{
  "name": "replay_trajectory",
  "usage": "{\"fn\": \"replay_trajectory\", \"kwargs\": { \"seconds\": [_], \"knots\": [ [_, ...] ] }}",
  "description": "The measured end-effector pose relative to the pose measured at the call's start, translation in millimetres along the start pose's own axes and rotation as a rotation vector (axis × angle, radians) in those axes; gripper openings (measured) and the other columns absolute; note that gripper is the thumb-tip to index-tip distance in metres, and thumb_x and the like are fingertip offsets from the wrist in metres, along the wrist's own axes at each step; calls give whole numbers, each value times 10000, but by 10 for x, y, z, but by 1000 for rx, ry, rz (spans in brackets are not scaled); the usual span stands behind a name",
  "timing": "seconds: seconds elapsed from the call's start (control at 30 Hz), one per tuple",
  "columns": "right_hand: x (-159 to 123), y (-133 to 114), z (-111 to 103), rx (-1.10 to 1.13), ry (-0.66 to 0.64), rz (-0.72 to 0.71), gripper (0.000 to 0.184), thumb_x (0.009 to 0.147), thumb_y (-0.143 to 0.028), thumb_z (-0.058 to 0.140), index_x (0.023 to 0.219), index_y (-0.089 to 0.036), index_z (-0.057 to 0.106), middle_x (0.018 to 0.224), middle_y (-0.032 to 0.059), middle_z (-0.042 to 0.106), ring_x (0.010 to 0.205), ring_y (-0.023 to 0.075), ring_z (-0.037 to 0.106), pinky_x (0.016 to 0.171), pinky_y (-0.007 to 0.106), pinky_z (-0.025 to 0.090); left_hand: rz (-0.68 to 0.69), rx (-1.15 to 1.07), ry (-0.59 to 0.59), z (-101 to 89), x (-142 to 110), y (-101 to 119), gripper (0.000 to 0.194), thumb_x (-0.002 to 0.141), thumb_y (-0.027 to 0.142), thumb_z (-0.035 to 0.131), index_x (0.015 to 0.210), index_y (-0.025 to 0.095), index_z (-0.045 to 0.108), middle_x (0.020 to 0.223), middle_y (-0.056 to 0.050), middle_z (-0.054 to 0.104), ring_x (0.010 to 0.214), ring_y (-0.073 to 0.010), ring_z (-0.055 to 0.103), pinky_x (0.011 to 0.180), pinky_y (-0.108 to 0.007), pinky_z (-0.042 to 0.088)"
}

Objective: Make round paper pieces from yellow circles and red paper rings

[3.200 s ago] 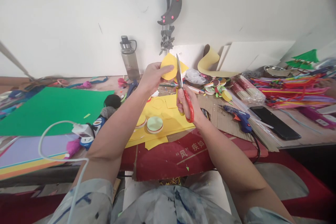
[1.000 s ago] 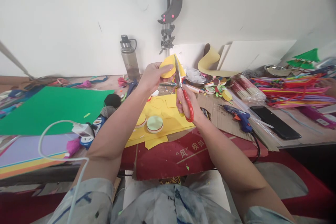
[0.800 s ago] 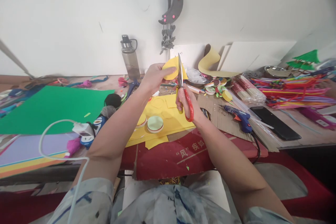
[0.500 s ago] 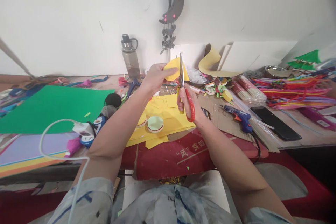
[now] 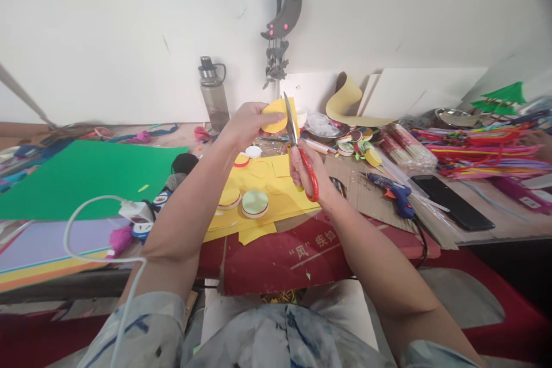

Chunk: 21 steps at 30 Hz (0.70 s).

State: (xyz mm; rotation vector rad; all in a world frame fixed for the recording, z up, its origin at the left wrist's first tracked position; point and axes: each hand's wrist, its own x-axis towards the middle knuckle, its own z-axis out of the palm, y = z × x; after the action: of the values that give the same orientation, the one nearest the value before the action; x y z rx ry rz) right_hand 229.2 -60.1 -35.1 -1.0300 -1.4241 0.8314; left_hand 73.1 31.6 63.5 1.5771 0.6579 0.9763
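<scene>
My left hand (image 5: 245, 125) is raised above the table and pinches a small yellow foam piece (image 5: 276, 116) with a rounded edge. My right hand (image 5: 308, 169) grips red-handled scissors (image 5: 301, 152); their blades point up and cut into the right side of the yellow piece. Below both hands lie yellow foam sheets (image 5: 267, 195) with round tape rolls (image 5: 254, 204) resting on them.
A green sheet (image 5: 81, 175) and stacked coloured sheets lie at the left, with a white charger and cable (image 5: 129, 213). A water bottle (image 5: 214, 95) stands by the wall. A blue glue gun (image 5: 394, 188), a black phone (image 5: 451, 201), sticks and pipe cleaners (image 5: 483, 152) fill the right.
My left hand has turned the yellow piece and shifted it slightly left. The scissor blades tilted left, staying in the cut. My left forearm moved, uncovering a tape roll under it.
</scene>
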Motion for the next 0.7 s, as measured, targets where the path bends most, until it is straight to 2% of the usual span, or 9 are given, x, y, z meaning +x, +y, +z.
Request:
{"fn": "replay_trajectory", "kwargs": {
  "seconds": [0.17,0.53,0.7],
  "knots": [
    [-3,-18,7,-24,7,-9,555,948,-810,595,911,-266,492,701,-44,432,566,108,413,457,233,350,23,-59,45,-9,53,-79,322,725,353,933,733,125,706,670,-60,711,556,-99,630,509,-211,453],
    [-34,-106,48,38,-8,5,556,943,-812,606,943,-269,487,684,-58,423,517,100,402,421,246,347,-12,-4,7,-60,42,-90,351,734,398,935,800,121,730,701,-79,747,610,-145,711,545,-228,497],
    [-14,-27,12,-22,-11,-31,536,951,-776,628,920,-260,487,707,-43,436,559,108,397,443,244,351,-21,10,-20,-79,13,-35,361,711,398,949,779,122,726,698,-76,733,582,-129,695,451,-188,398]
  ]
}}
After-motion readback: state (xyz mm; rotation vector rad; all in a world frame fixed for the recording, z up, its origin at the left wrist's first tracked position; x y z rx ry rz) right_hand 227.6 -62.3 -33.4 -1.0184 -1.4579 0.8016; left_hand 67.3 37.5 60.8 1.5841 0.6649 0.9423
